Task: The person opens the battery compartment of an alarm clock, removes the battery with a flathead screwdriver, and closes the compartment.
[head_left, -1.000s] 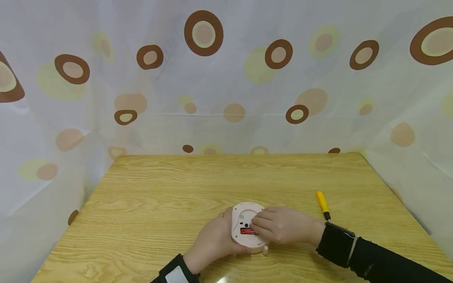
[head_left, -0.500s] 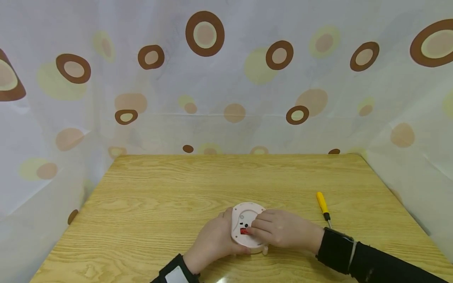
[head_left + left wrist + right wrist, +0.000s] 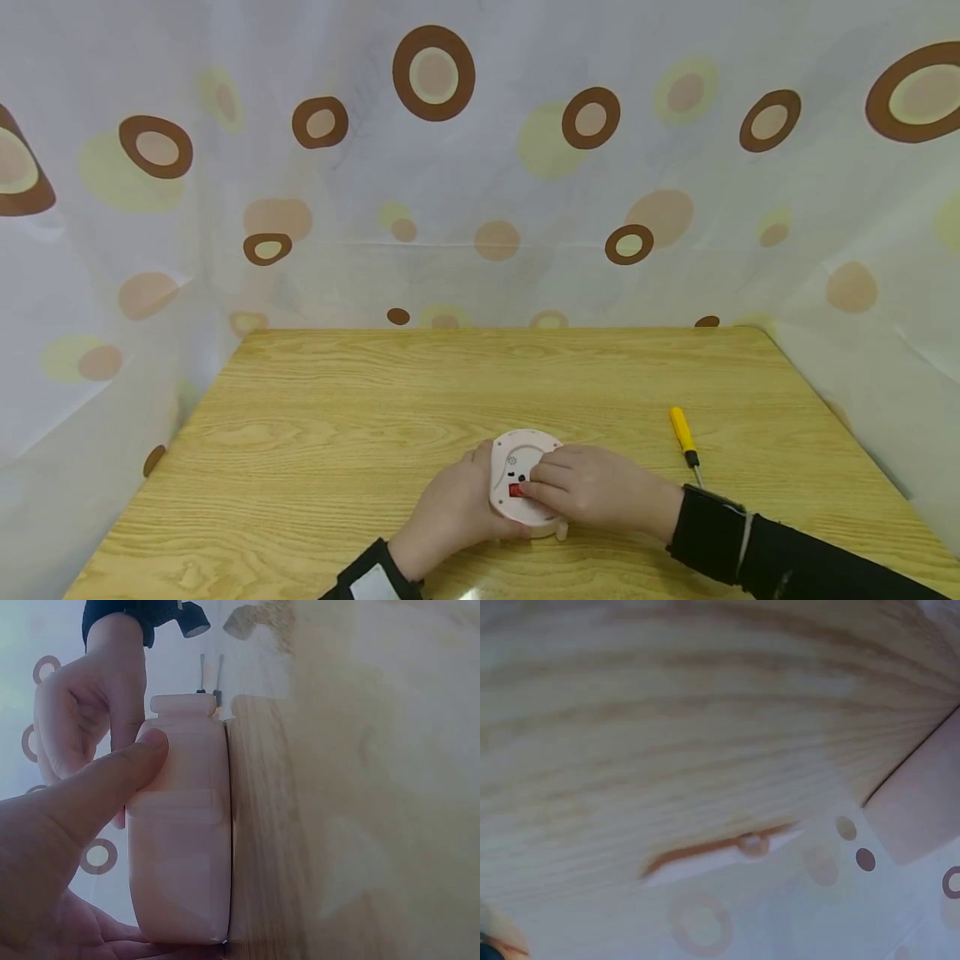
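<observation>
A round pale pink alarm clock (image 3: 510,512) lies back side up on the wooden table, its battery compartment uncovered and a red battery (image 3: 515,491) showing there. My left hand (image 3: 457,496) grips its left side, thumb along the near rim and fingers round the far side. From the right, my right hand (image 3: 596,487) reaches over the clock's back with bent fingers, and its thumb tip sits on the battery, covering part of it. In the left wrist view, the left thumb (image 3: 112,776) presses the clock's side wall (image 3: 180,862).
To the right lies a screwdriver (image 3: 682,429) with a yellow handle, its shaft running toward the right wristband (image 3: 708,533). A patterned curtain (image 3: 495,167) stands round the table's (image 3: 375,392) back and sides.
My right hand has shifted slightly left over the clock's back, so its thumb tip now covers more of the battery. The left hand and the clock have stayed put.
</observation>
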The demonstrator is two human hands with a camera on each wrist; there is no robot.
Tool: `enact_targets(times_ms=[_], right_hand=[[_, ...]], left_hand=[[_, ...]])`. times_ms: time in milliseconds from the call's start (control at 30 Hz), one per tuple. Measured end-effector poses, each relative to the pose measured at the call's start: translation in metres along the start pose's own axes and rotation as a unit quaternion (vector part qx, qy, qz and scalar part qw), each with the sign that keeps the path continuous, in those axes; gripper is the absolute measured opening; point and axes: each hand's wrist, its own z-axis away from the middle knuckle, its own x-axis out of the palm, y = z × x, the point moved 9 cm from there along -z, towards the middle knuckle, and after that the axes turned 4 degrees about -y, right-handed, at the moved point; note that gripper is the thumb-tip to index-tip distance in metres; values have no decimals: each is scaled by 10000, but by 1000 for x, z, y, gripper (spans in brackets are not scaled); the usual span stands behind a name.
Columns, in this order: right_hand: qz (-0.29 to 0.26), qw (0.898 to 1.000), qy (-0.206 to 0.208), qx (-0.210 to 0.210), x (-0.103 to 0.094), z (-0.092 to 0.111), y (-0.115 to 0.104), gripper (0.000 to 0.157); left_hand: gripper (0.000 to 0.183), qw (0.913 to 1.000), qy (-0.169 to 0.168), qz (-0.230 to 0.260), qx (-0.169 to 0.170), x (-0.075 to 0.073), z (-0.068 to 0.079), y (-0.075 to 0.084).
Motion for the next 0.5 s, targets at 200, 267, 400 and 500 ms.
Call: enact_targets(times_ms=[200,267,400,500], right_hand=[[246,9992,-288,86,0,-8,0,29],[343,9984,-443,105,3,-9,0,35],[490,9954,-805,151,6,-12,-1,40],[617,9924,-1039,213,6,-16,-2,39]], left_hand=[[109,10000,-3,-62,10,0,0,0],[109,10000,-1,-56,28,-1,0,1],[108,10000,-9,-45,38,0,1,0],[108,10000,13,-75,58,0,0,0]])
